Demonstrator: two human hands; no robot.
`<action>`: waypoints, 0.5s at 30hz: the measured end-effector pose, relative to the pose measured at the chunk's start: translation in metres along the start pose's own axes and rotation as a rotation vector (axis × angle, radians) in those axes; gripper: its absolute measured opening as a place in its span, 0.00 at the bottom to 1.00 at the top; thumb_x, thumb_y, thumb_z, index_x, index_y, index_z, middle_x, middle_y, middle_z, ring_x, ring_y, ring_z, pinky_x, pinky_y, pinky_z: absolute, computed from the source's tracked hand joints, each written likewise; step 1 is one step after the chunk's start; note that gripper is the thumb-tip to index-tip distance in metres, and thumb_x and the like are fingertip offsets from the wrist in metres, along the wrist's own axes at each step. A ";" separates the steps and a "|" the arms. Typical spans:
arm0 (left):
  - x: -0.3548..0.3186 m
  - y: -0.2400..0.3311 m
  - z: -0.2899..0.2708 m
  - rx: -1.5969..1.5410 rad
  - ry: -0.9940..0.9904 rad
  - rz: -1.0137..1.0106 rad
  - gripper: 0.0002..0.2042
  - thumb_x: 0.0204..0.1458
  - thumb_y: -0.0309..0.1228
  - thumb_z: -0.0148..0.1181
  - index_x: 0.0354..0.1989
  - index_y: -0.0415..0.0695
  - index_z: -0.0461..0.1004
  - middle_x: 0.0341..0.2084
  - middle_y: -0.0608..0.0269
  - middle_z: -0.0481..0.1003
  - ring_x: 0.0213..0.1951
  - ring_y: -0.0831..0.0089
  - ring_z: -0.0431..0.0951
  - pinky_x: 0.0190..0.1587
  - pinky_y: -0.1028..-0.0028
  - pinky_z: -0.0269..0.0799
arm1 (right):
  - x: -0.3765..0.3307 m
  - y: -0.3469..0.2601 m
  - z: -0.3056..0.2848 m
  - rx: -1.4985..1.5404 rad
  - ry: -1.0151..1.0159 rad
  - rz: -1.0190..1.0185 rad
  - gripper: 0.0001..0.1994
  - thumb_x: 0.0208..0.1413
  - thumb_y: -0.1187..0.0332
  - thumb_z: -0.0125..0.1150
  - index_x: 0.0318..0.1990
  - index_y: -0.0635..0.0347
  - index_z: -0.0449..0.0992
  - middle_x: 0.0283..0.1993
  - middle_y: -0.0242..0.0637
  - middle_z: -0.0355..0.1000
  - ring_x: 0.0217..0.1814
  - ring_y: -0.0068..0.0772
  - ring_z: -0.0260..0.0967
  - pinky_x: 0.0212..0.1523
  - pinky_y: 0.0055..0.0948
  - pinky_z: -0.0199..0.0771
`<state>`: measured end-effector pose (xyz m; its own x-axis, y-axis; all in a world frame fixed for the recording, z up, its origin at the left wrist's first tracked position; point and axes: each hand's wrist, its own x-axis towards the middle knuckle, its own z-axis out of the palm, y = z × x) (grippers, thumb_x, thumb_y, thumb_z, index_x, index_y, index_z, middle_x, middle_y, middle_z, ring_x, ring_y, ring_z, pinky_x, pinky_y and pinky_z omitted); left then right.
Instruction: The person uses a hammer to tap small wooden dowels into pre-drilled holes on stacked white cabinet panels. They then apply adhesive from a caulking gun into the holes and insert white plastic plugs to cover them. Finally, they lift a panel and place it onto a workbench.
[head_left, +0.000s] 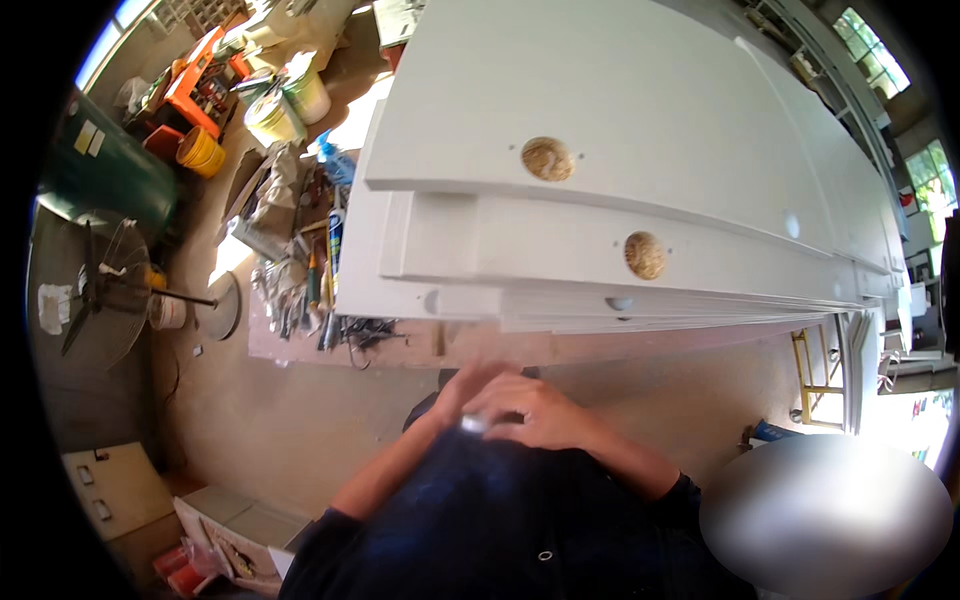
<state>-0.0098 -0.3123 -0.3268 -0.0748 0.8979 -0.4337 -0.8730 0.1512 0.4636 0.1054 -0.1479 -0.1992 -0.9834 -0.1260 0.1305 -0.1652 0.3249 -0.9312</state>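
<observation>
My left hand [474, 384] and my right hand [538, 412] are close together in front of my body, just below the near edge of a stack of white panels. Motion smears the fingers of the left one. On the right hand, thumb and fingers curl toward each other around a small pale, shiny thing [474, 424], too blurred to name. The top white panel [650, 110] has a round hole [548, 159] showing raw chipboard, with a small dot on each side. A second panel [540, 240] beneath it has a similar hole [645, 255].
Left of the stack, tools and crumpled paper [280, 195] crowd a low pinkish board [270, 335]. A pedestal fan [105, 285] and a dark green tank [110, 165] stand farther left, buckets [272, 118] behind. A yellow metal frame [815, 375] is at right. A grey blurred oval covers the lower right.
</observation>
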 end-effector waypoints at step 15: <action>-0.001 0.015 -0.002 0.167 0.009 -0.046 0.30 0.76 0.54 0.35 0.64 0.40 0.72 0.40 0.52 0.79 0.40 0.62 0.78 0.49 0.63 0.74 | 0.024 -0.160 -0.163 -1.214 0.500 -0.136 0.11 0.46 0.74 0.73 0.39 0.55 0.84 0.46 0.32 0.84 0.54 0.41 0.81 0.53 0.40 0.76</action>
<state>-0.0244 -0.3115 -0.3212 -0.0419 0.8847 -0.4643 -0.7834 0.2593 0.5649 0.0960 -0.0504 0.0079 -0.8318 0.0484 0.5530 0.0320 0.9987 -0.0392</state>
